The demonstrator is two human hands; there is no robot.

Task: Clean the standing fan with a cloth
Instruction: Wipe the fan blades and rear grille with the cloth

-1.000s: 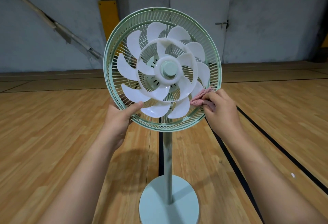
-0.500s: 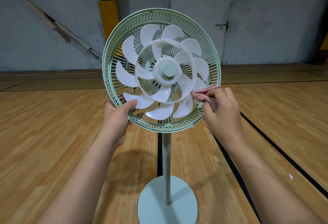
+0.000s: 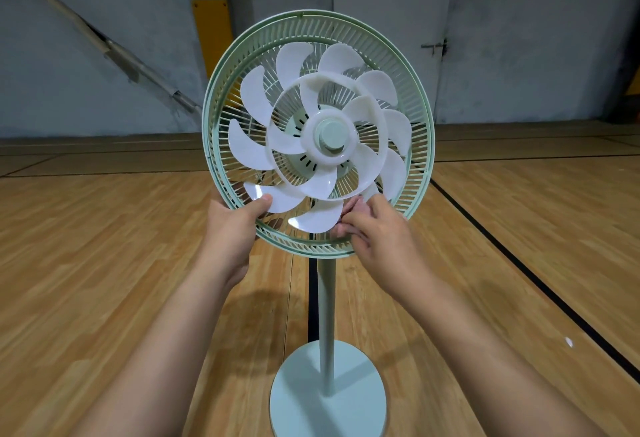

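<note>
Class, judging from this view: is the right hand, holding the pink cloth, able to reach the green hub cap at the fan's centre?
Probably yes. The front guard is off, so nothing covers the green hub cap; the right hand with the pink cloth sits just below.

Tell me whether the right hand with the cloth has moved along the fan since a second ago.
Yes. The right hand with the pink cloth slid from the green guard ring's lower-right side toward its bottom, nearer the pole.
</note>
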